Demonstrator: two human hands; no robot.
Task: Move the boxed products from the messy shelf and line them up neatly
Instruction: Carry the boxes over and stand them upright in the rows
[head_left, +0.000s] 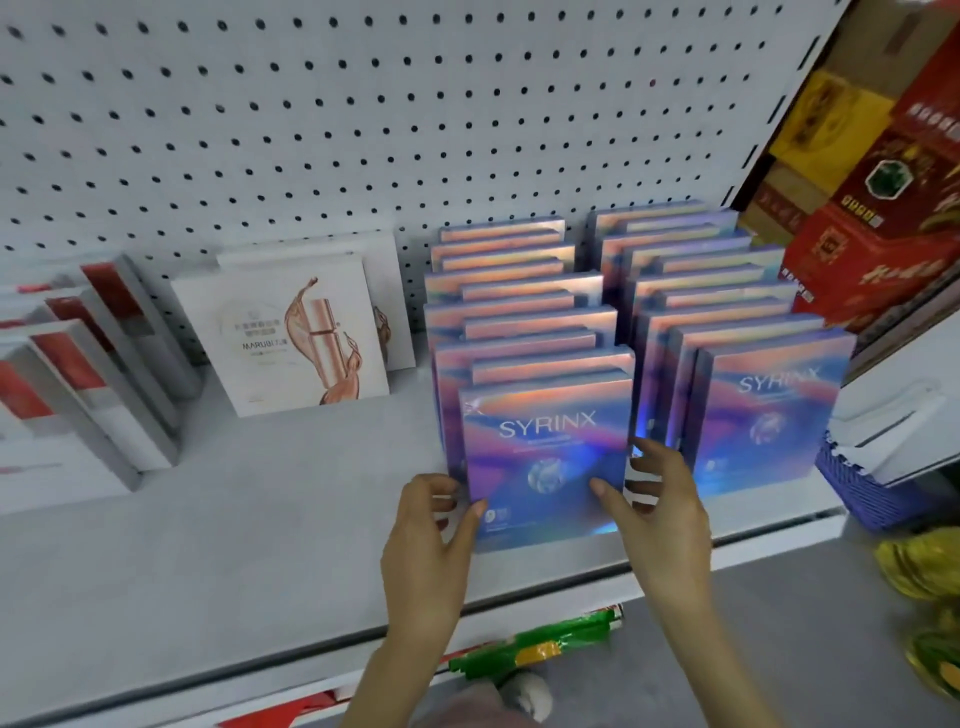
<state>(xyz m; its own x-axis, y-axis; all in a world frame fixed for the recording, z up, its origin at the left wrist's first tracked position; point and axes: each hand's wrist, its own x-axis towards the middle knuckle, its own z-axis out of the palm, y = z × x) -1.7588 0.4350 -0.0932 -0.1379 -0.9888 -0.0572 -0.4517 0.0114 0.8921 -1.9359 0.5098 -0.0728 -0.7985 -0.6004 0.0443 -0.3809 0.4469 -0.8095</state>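
I'm gripping the front SYRINX box (545, 457) by its sides, left hand (431, 535) and right hand (660, 512) -- lower middle of frame.

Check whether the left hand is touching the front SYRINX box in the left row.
Touching. Head view shows the left hand with its thumb on the face of the front SYRINX box, fingers curled round its left edge.
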